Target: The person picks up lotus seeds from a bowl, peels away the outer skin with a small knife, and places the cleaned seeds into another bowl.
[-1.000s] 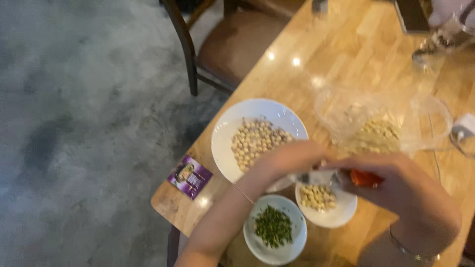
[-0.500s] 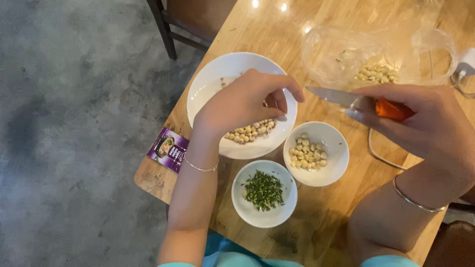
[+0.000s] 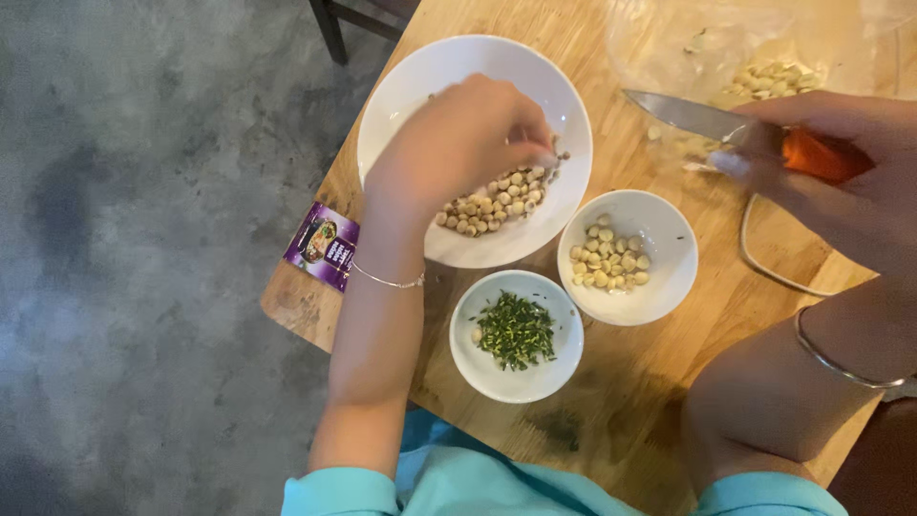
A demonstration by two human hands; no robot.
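Your left hand (image 3: 458,143) pinches small, hard, roll-prone seeds (image 3: 492,201) in the upper-centre bowl (image 3: 401,86); pick each between fingertips. Your right hand (image 3: 841,182) grips the knife (image 3: 688,117).

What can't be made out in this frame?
- Head view: left hand covers part of the large white bowl of pale seeds; whether its fingertips pinch a seed is hidden.
- Right hand hides most of the orange-handled knife handle.
- Clear plastic bag is cut off by the top edge.

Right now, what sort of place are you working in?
Probably a home or cafe dining area used for food prep. A wooden table stands on a grey concrete floor with a chair pulled up, and white bowls hold pale seeds and green shoots.
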